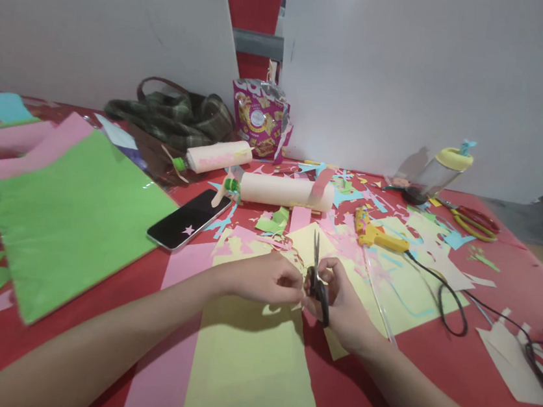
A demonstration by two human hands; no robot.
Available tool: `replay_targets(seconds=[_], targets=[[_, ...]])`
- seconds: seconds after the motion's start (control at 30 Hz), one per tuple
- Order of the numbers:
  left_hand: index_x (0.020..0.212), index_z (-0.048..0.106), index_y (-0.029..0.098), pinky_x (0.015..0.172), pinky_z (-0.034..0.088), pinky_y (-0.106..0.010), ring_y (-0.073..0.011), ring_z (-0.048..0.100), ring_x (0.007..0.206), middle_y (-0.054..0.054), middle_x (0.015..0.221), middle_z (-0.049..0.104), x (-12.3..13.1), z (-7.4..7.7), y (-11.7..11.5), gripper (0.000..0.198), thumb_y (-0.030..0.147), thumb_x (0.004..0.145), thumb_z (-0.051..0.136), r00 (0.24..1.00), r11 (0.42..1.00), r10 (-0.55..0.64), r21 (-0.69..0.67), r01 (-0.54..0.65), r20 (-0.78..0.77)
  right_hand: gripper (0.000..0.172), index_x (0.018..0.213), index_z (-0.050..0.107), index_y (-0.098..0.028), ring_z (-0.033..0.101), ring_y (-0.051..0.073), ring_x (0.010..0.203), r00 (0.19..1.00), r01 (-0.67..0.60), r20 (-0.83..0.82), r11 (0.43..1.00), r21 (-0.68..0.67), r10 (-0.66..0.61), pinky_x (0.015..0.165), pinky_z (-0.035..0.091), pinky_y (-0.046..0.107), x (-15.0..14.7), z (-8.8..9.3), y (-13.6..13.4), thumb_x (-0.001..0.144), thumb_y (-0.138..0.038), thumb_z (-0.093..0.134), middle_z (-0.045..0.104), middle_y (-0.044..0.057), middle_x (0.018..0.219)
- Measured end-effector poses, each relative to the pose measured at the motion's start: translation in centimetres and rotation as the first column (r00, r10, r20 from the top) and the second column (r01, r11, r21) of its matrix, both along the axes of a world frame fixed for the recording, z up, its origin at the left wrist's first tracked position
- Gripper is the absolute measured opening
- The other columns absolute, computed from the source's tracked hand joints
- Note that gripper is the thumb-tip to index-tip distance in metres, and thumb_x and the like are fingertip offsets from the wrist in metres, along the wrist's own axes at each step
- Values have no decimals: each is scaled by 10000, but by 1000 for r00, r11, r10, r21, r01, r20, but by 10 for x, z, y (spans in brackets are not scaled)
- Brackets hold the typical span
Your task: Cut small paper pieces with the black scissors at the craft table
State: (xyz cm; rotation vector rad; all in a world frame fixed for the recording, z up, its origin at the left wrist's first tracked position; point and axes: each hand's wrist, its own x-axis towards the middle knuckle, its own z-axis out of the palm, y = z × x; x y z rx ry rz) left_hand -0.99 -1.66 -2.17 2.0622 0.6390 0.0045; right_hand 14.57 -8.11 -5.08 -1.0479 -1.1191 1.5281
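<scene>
My right hand is closed around the black handles of a pair of scissors, whose narrow blades point up and away from me. Close beside it, my left hand has its fingers curled in a pinch, almost touching the scissors' handles. Whatever those fingertips hold is too small or hidden to make out. Beneath both hands lie pale yellow paper and, to its left, a pink sheet. Paper scraps in green, pink and blue are scattered just beyond.
Left are a large green sheet and a phone bearing a pink star. Behind lie two white paper-wrapped rolls, a snack bag and a plaid bag. Right are a corded yellow glue gun, red-handled scissors and a clear bottle.
</scene>
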Motion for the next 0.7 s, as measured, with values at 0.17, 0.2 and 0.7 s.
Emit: replay_targets(seconds=[0.17, 0.2, 0.7], targets=[[652, 564, 148, 495, 334, -178, -79, 450, 518, 14, 588, 547, -1, -1, -1, 183, 212, 712, 403, 997, 998, -58, -15, 57, -54, 435, 801, 332, -250, 426, 52, 527, 998, -66, -23, 997, -36, 65, 442, 313, 148, 0, -3, -1, 574, -51, 645, 473, -73, 693], [646, 565, 148, 496, 332, -179, -78, 446, 516, 14, 585, 545, -1, 0, -1, 187, 209, 713, 401, 997, 998, -61, -7, 61, -50, 438, 805, 331, -250, 419, 48, 517, 997, -68, -24, 997, -40, 68, 435, 307, 145, 1, -3, -1, 575, -53, 648, 473, -73, 693], [555, 416, 136, 465, 258, -188, -63, 330, 487, 43, 519, 340, -12, 17, 15, 269, 307, 757, 370, 912, 916, 370, 96, -390, 175, 310, 844, 367, -244, 519, 112, 661, 959, -114, -272, 984, -140, 72, 597, 392, 251, 0, -1, -2, 674, -330, 611, 498, -4, 805]])
